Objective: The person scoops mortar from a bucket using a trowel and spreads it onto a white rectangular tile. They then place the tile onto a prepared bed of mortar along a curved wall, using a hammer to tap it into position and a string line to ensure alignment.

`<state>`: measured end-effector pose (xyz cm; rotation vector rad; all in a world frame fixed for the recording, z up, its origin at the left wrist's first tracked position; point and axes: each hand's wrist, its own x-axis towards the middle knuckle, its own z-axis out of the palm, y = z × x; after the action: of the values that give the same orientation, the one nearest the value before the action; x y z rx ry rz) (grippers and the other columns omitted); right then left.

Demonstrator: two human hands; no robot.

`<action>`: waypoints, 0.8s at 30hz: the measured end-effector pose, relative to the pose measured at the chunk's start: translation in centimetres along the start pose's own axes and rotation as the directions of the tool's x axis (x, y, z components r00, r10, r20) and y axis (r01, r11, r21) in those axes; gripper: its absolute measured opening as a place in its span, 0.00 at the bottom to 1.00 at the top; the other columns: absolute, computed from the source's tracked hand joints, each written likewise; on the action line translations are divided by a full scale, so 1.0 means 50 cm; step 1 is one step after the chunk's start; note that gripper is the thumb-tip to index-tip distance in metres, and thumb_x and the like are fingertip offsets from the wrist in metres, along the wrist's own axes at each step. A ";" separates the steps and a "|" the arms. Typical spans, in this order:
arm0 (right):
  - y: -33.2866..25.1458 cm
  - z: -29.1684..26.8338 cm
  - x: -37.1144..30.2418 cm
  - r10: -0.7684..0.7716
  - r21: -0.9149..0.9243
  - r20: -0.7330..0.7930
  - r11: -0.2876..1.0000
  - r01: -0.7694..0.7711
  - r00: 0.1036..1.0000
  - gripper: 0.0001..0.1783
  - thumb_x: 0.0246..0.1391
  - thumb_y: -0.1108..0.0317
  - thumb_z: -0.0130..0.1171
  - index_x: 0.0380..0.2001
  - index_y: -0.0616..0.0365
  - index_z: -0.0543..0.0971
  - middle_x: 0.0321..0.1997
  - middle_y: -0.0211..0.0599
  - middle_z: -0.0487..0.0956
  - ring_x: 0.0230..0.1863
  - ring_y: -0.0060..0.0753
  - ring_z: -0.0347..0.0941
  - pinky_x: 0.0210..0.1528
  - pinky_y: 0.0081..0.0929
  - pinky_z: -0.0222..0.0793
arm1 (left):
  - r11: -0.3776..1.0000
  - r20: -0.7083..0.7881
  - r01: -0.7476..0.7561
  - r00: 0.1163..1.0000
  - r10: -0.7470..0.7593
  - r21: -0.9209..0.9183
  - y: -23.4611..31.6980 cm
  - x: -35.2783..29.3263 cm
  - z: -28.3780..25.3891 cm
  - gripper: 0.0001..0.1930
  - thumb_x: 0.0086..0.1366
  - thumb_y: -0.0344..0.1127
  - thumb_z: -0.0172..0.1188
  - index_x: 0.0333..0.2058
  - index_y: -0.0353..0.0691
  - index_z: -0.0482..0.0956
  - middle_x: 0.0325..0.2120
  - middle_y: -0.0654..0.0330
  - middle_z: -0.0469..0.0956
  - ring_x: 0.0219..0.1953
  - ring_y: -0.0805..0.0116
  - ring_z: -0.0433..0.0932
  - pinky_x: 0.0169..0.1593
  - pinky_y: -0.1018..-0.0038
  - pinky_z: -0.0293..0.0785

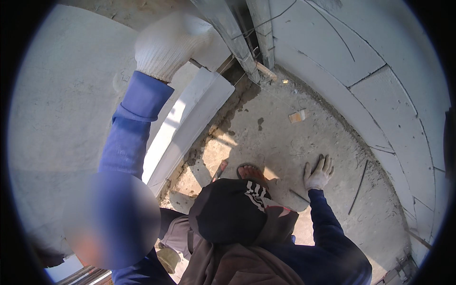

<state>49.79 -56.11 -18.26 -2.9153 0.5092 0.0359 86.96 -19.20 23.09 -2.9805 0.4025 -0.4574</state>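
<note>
Nearest to the camera is a rounded dark cloth (228, 213) with white stripes, in the near middle, and behind it are folds of brown clothing (218, 261). The white slab (202, 107) is left of the middle; it runs lengthwise from near to far, and its left side is partly in bright sun. Beside its far part is the left hand (168, 50), in a white knitted glove and with a blue sleeve. The fingers are blurred, so I cannot tell if this hand grasps something or is released. To the left spreads a large pale panel (66, 95).

At the far end of the slab stand two metal posts (261, 28), with a small wood piece (266, 71) near their foot. Right of the slab is the grey floor (270, 137), with a bare foot (254, 175) just beyond the cloth. On the right, the right hand (319, 175), also gloved, is empty, with its fingers spread over the floor; I cannot tell if it touches it. Near it lies a thin dark rod (358, 187). Farther right curves a wall (332, 42) of white blocks.
</note>
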 end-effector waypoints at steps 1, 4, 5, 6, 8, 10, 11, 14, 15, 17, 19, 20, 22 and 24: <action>0.000 0.000 0.001 0.002 -0.013 -0.005 1.000 -0.002 1.000 0.44 0.66 0.40 0.58 0.75 0.58 0.68 0.83 0.56 0.61 0.84 0.61 0.51 0.83 0.65 0.42 | 1.000 0.016 0.008 1.000 -0.008 0.001 0.000 0.006 0.002 0.44 0.60 0.72 0.69 0.60 0.38 0.84 0.46 0.48 0.90 0.48 0.51 0.90 0.53 0.59 0.86; 0.000 -0.001 0.001 0.004 -0.020 0.011 1.000 -0.003 1.000 0.44 0.66 0.40 0.58 0.75 0.58 0.68 0.83 0.56 0.61 0.84 0.61 0.51 0.83 0.64 0.42 | 1.000 0.057 0.024 0.998 -0.024 -0.003 -0.004 0.018 0.008 0.43 0.60 0.72 0.69 0.59 0.39 0.85 0.46 0.48 0.90 0.48 0.51 0.90 0.54 0.58 0.85; 0.000 -0.001 0.001 -0.006 -0.005 -0.004 1.000 0.006 1.000 0.44 0.66 0.40 0.58 0.75 0.58 0.68 0.83 0.56 0.61 0.84 0.61 0.51 0.83 0.64 0.42 | 1.000 0.066 0.022 0.998 -0.021 -0.011 -0.006 0.019 0.010 0.43 0.60 0.72 0.69 0.59 0.39 0.85 0.46 0.48 0.90 0.48 0.51 0.90 0.54 0.58 0.85; 0.000 -0.002 0.001 -0.007 -0.002 -0.008 1.000 0.007 1.000 0.44 0.66 0.40 0.58 0.75 0.58 0.68 0.83 0.56 0.61 0.84 0.61 0.51 0.83 0.64 0.42 | 1.000 0.075 0.020 0.997 -0.019 -0.019 -0.008 0.019 0.011 0.43 0.60 0.72 0.69 0.59 0.39 0.85 0.45 0.48 0.90 0.48 0.51 0.90 0.54 0.58 0.85; 0.000 -0.002 0.000 -0.008 -0.005 -0.008 1.000 0.008 1.000 0.44 0.66 0.40 0.58 0.75 0.59 0.68 0.83 0.56 0.61 0.85 0.62 0.50 0.83 0.64 0.42 | 1.000 0.041 0.006 0.999 -0.005 -0.004 -0.009 0.016 0.013 0.43 0.59 0.73 0.69 0.59 0.39 0.85 0.45 0.49 0.90 0.47 0.51 0.90 0.54 0.57 0.85; 0.000 -0.002 0.000 -0.012 -0.022 -0.004 1.000 0.012 1.000 0.44 0.66 0.40 0.58 0.75 0.59 0.68 0.83 0.56 0.61 0.85 0.62 0.50 0.83 0.64 0.42 | 1.000 -0.002 -0.010 1.000 0.009 -0.014 -0.009 0.014 0.014 0.44 0.59 0.74 0.69 0.59 0.40 0.85 0.43 0.49 0.91 0.47 0.51 0.90 0.54 0.57 0.85; 0.000 -0.002 0.000 -0.002 -0.012 0.004 1.000 0.002 1.000 0.45 0.66 0.41 0.58 0.75 0.59 0.68 0.83 0.56 0.61 0.85 0.62 0.49 0.83 0.64 0.42 | 0.999 -0.027 -0.017 0.999 0.016 -0.030 -0.008 0.014 0.014 0.44 0.58 0.74 0.69 0.59 0.41 0.85 0.43 0.50 0.91 0.47 0.50 0.90 0.55 0.57 0.85; 0.001 0.003 -0.001 -0.001 -0.012 0.014 1.000 0.001 1.000 0.45 0.66 0.41 0.58 0.75 0.60 0.67 0.83 0.57 0.61 0.85 0.62 0.49 0.83 0.65 0.42 | 1.000 0.042 0.021 0.999 -0.020 -0.010 -0.009 0.017 0.009 0.42 0.62 0.71 0.68 0.62 0.42 0.83 0.47 0.48 0.89 0.47 0.51 0.90 0.56 0.58 0.85; 0.002 0.007 -0.002 -0.010 -0.016 0.006 1.000 0.010 1.000 0.45 0.66 0.41 0.58 0.76 0.60 0.67 0.82 0.57 0.61 0.85 0.62 0.49 0.83 0.65 0.42 | 0.998 0.087 0.058 0.994 -0.059 0.013 -0.010 0.014 0.006 0.41 0.63 0.70 0.68 0.63 0.43 0.83 0.50 0.47 0.88 0.46 0.51 0.91 0.57 0.58 0.85; 0.005 0.014 -0.006 -0.049 -0.047 -0.028 0.998 0.048 0.998 0.45 0.68 0.39 0.56 0.76 0.61 0.67 0.83 0.56 0.61 0.85 0.62 0.50 0.82 0.66 0.44 | 0.947 0.032 0.134 0.991 -0.131 -0.291 -0.014 0.006 0.001 0.21 0.56 0.56 0.74 0.39 0.45 0.92 0.36 0.44 0.89 0.42 0.43 0.89 0.50 0.53 0.83; 0.009 0.021 -0.008 -0.090 -0.052 -0.073 0.995 0.086 0.993 0.45 0.68 0.38 0.56 0.75 0.62 0.67 0.82 0.55 0.62 0.84 0.62 0.52 0.80 0.66 0.46 | 0.899 -0.060 -0.011 0.998 -0.016 -0.438 -0.019 -0.002 -0.002 0.18 0.58 0.53 0.73 0.30 0.41 0.90 0.31 0.45 0.88 0.36 0.45 0.88 0.45 0.53 0.83; 0.010 0.025 -0.008 -0.096 -0.057 -0.107 0.994 0.091 0.990 0.45 0.68 0.38 0.56 0.75 0.62 0.67 0.82 0.55 0.63 0.83 0.62 0.53 0.80 0.66 0.47 | 0.961 -0.142 -0.093 0.988 0.057 -0.262 -0.022 -0.004 -0.001 0.16 0.59 0.50 0.70 0.28 0.41 0.89 0.29 0.45 0.87 0.34 0.44 0.88 0.43 0.52 0.83; 0.011 0.030 -0.006 -0.129 -0.075 -0.139 0.990 0.119 0.982 0.45 0.69 0.38 0.55 0.74 0.63 0.67 0.81 0.57 0.64 0.82 0.63 0.55 0.78 0.67 0.50 | 0.962 -0.238 -0.248 0.933 0.269 0.115 -0.023 -0.003 0.007 0.14 0.61 0.45 0.66 0.25 0.41 0.87 0.25 0.45 0.85 0.32 0.44 0.86 0.40 0.50 0.81; 0.009 0.033 -0.005 -0.122 -0.064 -0.143 0.991 0.114 0.982 0.45 0.68 0.39 0.56 0.74 0.63 0.67 0.80 0.59 0.64 0.83 0.65 0.54 0.79 0.68 0.50 | 0.963 -0.180 -0.258 0.946 0.269 0.081 -0.029 0.001 0.014 0.13 0.62 0.43 0.63 0.24 0.42 0.86 0.25 0.45 0.84 0.31 0.44 0.86 0.39 0.50 0.81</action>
<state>49.42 -56.15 -19.93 -3.0122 0.3609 -0.1842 87.57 -17.75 22.62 -2.7795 0.7805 -0.7108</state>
